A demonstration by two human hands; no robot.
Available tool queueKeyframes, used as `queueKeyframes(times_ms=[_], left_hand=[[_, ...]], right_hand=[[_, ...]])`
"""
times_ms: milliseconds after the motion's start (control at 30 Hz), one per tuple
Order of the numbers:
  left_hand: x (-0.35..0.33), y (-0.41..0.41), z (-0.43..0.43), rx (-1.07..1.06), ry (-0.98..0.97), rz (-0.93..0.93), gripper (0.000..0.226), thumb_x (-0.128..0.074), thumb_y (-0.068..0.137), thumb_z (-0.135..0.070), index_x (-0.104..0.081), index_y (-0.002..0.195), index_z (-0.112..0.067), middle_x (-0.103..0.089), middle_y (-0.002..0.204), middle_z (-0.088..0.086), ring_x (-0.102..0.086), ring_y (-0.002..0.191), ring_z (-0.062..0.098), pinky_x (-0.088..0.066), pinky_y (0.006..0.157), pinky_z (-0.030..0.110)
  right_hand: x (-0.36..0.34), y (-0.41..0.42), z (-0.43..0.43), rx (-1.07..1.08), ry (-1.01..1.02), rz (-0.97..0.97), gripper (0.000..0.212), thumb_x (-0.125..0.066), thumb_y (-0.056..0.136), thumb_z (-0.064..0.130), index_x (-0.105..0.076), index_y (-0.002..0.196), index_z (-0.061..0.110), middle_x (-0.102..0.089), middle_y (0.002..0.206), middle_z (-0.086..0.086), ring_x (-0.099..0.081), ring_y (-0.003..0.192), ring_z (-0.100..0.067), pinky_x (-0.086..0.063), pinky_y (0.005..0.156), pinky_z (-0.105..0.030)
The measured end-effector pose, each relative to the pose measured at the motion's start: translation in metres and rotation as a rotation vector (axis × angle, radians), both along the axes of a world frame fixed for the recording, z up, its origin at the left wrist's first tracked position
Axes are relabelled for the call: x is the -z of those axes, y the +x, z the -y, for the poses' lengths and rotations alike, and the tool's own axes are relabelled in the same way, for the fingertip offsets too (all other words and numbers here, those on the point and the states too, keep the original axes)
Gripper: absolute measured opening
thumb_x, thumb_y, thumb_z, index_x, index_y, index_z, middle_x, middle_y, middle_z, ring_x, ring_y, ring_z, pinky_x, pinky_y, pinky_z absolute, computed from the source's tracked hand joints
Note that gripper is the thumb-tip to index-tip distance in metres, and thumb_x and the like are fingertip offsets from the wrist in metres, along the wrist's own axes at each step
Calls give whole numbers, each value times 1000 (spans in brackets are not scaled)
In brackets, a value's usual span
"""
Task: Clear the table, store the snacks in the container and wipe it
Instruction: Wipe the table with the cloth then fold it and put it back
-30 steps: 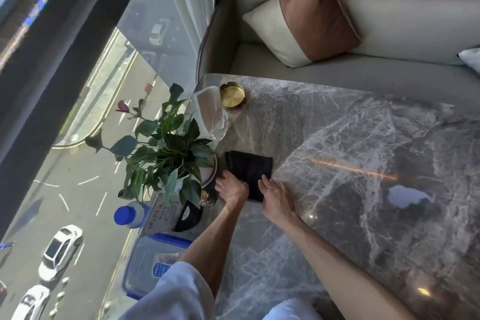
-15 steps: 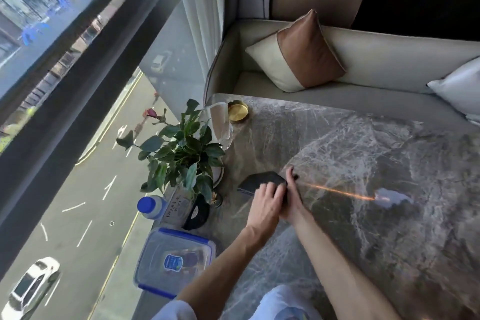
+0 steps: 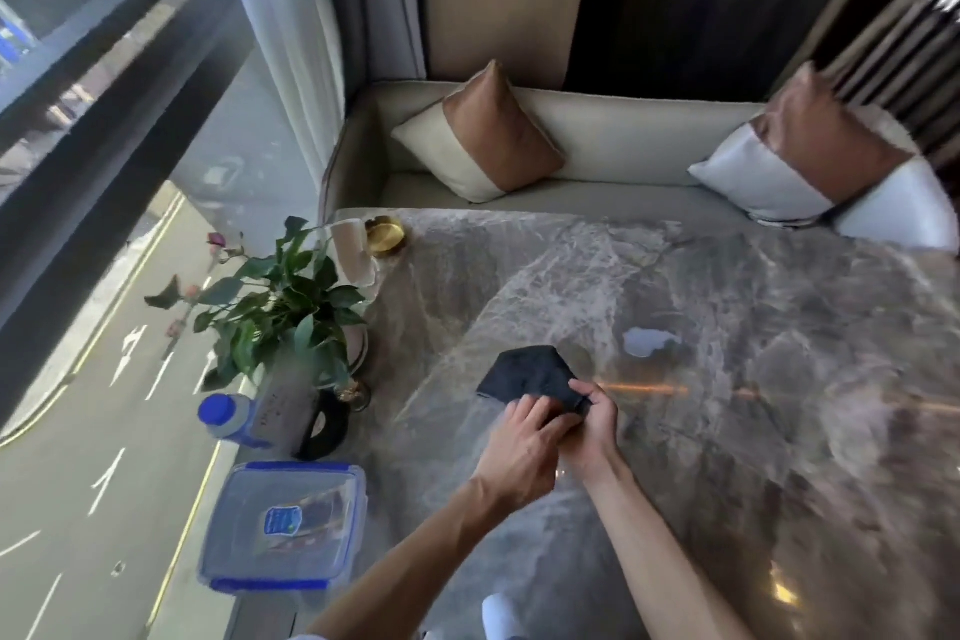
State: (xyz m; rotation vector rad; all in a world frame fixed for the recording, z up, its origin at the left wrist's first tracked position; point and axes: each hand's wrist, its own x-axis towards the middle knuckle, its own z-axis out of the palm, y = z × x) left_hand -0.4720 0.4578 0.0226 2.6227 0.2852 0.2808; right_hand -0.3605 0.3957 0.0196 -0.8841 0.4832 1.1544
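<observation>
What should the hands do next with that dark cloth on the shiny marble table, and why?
Probably press the dark folded cloth flat and slide it across the grey marble table to start wiping. The left hand and right hand are both on the cloth, and the clear blue-rimmed plastic container has its lid on, so wiping seems next.
</observation>
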Motion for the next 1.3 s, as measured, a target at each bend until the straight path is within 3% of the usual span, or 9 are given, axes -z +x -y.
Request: queueKeyframes(times_ms=[200,333,533,667,767,933,1067,1167,1300], left_hand=[[3,58,74,127,-58,-39,56,-29,99,-36,-23,149,-13,-24,157,6,-14,147,23,-9,121,36],[26,109,126,208,15,-171,62,-19,99,-46,-12,151,-13,-6,160,4,3,148,19,2,119,38],[43,187,192,166,-16,-272,63,-25,99,-48,-10,152,-17,-4,160,-1,6,148,15,2,119,38],[52,224,170,-245,-150,-246,67,-13,93,-60,-18,150,-25,-12,159,-5,-6,148,14,-9,122,42],[87,217,133,-518,-112,-402,80,-1,85,-68,-3,152,-24,4,160,-2,9,148,18,5,121,41],[161,181,87,-694,-13,-554,77,-1,83,-66,3,150,-29,11,160,1,17,146,22,16,115,54],[201,168,85,-776,11,-537,67,-13,91,-59,-2,151,-32,3,161,0,11,148,19,13,114,59],[213,164,89,-807,70,-477,62,-19,93,-53,-7,151,-33,-3,160,-3,4,149,18,9,115,59],[215,162,88,-810,65,-407,61,-22,94,-47,-7,151,-33,-3,160,-3,2,149,17,4,116,60]], right_hand=[[-1,61,84,92,-56,39,30,-52,74,23,-68,74,-3,-68,76,-18,-67,72,-32,-46,84,-38],[9,114,133,192,-107,-17,46,-44,90,28,-73,62,4,-70,64,-12,-69,56,-26,-49,69,-35],[33,192,192,97,-143,13,37,-52,87,34,-67,107,7,-73,89,-14,-70,81,-29,-51,81,-39],[42,266,197,-21,-175,61,43,-55,77,27,-64,111,3,-72,101,-20,-68,92,-33,-54,85,-41],[58,337,185,-22,-225,232,59,-68,57,29,-63,111,6,-74,94,-13,-71,81,-28,-55,79,-36],[82,423,147,-129,-476,608,10,-56,86,21,-62,81,16,-65,75,1,-61,70,-16,-46,59,-21],[117,451,120,-205,-602,791,50,-60,83,34,-60,116,-4,-62,116,-14,-62,88,-33,-48,77,-37],[142,440,108,-208,-571,795,37,-61,82,38,-65,105,9,-67,88,-1,-62,74,-17,-44,62,-31],[173,409,95,-356,-553,904,76,-65,78,57,-46,136,12,-50,131,2,-47,119,-12,-43,90,-21]])
